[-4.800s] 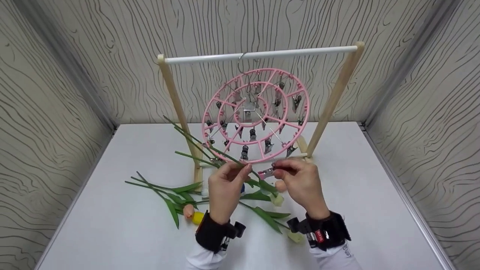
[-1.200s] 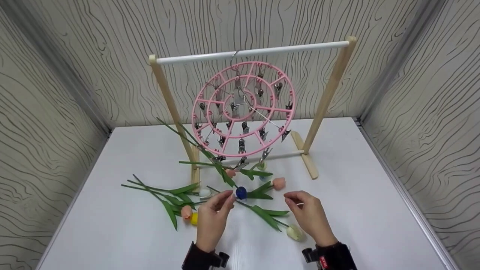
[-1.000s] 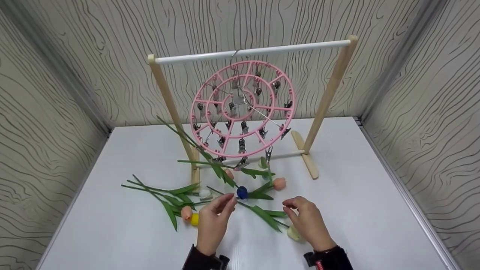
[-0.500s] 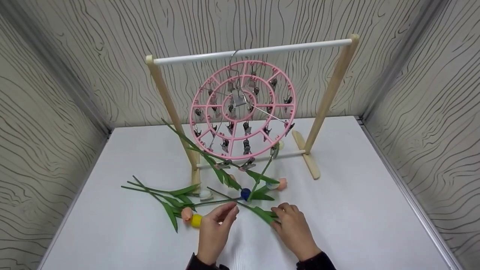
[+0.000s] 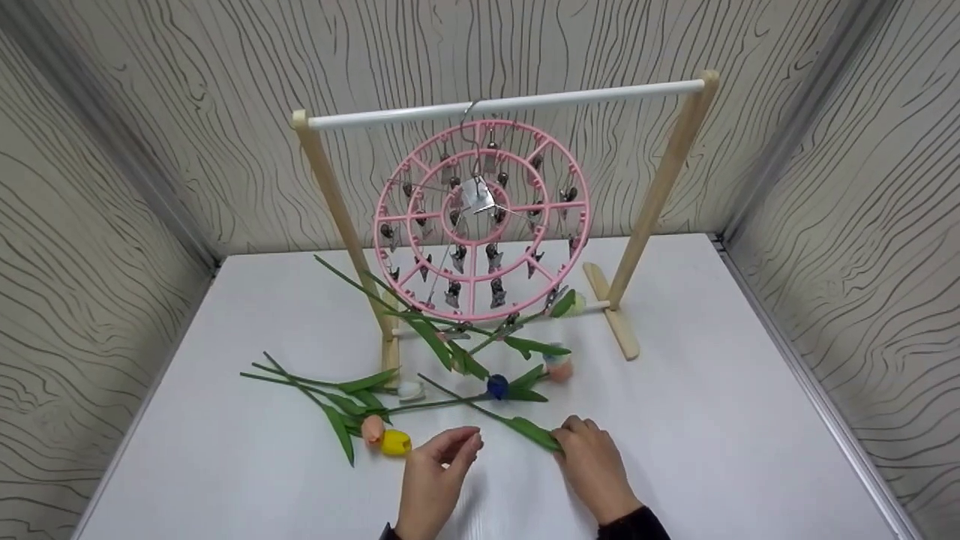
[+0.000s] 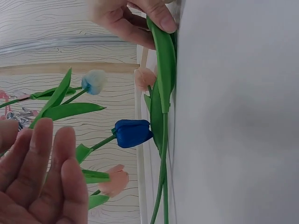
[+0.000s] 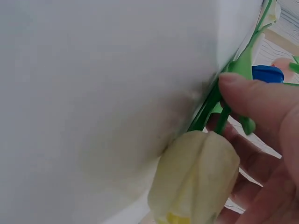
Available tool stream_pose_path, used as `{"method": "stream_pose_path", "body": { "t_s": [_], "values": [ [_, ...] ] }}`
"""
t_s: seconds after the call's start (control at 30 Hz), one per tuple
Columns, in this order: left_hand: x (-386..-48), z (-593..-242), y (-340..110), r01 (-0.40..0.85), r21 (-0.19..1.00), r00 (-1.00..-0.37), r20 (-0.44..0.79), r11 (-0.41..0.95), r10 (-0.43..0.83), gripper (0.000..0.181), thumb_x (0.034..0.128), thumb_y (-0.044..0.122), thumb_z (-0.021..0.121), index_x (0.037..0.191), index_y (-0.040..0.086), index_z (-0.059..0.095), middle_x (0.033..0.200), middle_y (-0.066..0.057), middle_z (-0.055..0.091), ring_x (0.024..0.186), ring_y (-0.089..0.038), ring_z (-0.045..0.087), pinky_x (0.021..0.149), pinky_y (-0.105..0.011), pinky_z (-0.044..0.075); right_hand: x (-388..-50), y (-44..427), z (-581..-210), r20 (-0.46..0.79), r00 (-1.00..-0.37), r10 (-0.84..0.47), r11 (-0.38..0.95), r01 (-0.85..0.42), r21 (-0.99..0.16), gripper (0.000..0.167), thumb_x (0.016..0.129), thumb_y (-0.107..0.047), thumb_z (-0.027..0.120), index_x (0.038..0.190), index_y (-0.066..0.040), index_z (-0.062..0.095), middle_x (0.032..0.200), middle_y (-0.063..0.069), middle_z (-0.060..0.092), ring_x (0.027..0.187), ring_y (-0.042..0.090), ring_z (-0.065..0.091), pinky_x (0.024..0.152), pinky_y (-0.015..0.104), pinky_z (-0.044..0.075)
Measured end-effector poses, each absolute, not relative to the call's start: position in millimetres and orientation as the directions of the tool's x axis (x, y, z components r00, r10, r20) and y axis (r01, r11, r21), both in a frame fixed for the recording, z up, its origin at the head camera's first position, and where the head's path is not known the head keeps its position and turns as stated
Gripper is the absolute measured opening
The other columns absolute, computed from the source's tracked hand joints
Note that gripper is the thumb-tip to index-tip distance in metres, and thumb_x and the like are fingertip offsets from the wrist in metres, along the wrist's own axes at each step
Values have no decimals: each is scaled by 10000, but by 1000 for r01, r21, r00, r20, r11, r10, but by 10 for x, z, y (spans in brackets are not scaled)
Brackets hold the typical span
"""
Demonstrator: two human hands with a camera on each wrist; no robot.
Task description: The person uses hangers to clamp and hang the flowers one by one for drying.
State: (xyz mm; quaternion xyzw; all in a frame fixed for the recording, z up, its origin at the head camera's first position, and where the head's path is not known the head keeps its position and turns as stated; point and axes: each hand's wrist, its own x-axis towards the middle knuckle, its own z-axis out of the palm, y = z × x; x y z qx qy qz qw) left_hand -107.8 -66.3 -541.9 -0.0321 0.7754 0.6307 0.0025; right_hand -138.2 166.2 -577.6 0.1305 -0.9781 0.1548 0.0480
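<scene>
My right hand (image 5: pixel 596 469) grips a cream tulip (image 7: pixel 194 177) by its stem and leaves just behind the blossom, thumb on one side and fingers on the other. In the head view the hand covers that blossom, while its leaf (image 5: pixel 532 433) and stem run back to the left along the table. My left hand (image 5: pixel 435 480) hovers left of this stem, thumb and forefinger close together, other fingers loosely bent, holding nothing. Beyond the hands hangs a pink round clip hanger (image 5: pixel 472 300). Several tulips dangle head down from its clips, among them a blue tulip (image 6: pixel 133 134).
The hanger's hook sits on the white rod (image 5: pixel 585 97) of a wooden stand (image 5: pixel 656 195). On the white table to the left lie a yellow tulip (image 5: pixel 396 442), a peach tulip (image 5: pixel 373 429) and a white tulip (image 5: pixel 410 389). Patterned walls enclose the table.
Earlier both hands held a clip and a stem at the hanger; they have let go. My right hand has come down onto the cream tulip. The hanger has turned, swinging its hanging tulips.
</scene>
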Motion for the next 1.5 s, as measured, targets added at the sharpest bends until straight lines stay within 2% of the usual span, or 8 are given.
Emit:
{"method": "stream_pose_path", "body": {
  "t_s": [0.17, 0.33, 0.5, 0.8, 0.93, 1.1, 1.3, 1.5],
  "values": [
    [-1072, -5405, -663, -70, 975, -997, -62, 210, -42, 203, 964, 167, 736, 1107, 26, 762, 910, 2, 760, 803, -237, 705, 697, -227, 575, -1390, 1692, -5704, 94, -974, -205, 923, -224, -312, 116, 796, 49, 806, 846, -52, 776, 765, -7, 619, 720, 186, 616, 628, 359, 505],
    [-1081, -5385, -660, -68, 972, -997, -61, 225, -39, 178, 968, 173, 732, 1097, 56, 769, 906, 26, 756, 795, -178, 694, 715, -221, 574, -1389, 1721, -5627, 41, -985, -169, 924, -173, -342, 130, 820, 68, 779, 866, -53, 774, 775, -14, 621, 754, 181, 632, 679, 363, 542],
    [-1092, -5384, -668, -57, 976, -998, -52, 211, -29, 178, 970, 186, 732, 1091, 63, 773, 912, 21, 758, 811, -219, 701, 726, -221, 575, -1368, 1782, -5510, 92, -986, -136, 907, -161, -389, 166, 814, 99, 774, 867, -58, 759, 789, -30, 614, 789, 179, 636, 726, 369, 554],
    [-1153, -5378, -749, -40, 980, -999, -33, 197, -39, 263, 977, 229, 726, 1123, 13, 760, 967, -31, 766, 830, -253, 698, 741, -230, 576, -1320, 1885, -5265, 215, -970, -110, 860, -202, -469, 230, 754, 83, 834, 823, -108, 728, 766, -90, 621, 773, 132, 639, 684, 320, 549],
    [-1194, -5351, -760, -72, 981, -997, -66, 178, -40, 338, 971, 281, 733, 1162, 2, 747, 1011, -48, 762, 864, -250, 701, 769, -238, 579, -1274, 1888, -5162, 176, -979, -100, 810, -183, -557, 247, 765, 82, 828, 816, -135, 721, 771, -114, 628, 761, 92, 629, 674, 292, 541],
    [-1203, -5286, -740, -91, 991, -996, -91, 93, -9, 380, 961, 279, 744, 1215, -2, 719, 1052, -64, 755, 916, -273, 713, 824, -266, 582, -1216, 1890, -5071, 76, -986, -152, 694, -161, -701, 223, 841, 78, 765, 859, -140, 718, 821, -108, 655, 775, 73, 622, 672, 267, 529],
    [-1153, -5175, -713, -14, 999, -999, -15, 41, 30, 269, 986, 190, 708, 1198, 26, 726, 1001, -50, 756, 891, -183, 707, 850, -254, 554, -1152, 1907, -5061, -12, -966, -257, 577, -143, -804, 146, 916, 11, 720, 924, -135, 720, 882, -53, 684, 793, 81, 608, 685, 259, 526],
    [-1082, -5065, -681, 66, 998, -994, 64, 12, 90, 244, 1017, 170, 667, 1194, 11, 719, 1001, -47, 759, 920, -190, 713, 883, -284, 551, -1123, 1915, -5111, -45, -952, -302, 497, -116, -860, 84, 944, -33, 706, 965, -112, 725, 921, 27, 705, 814, 107, 611, 699, 259, 524]
  ]
}}
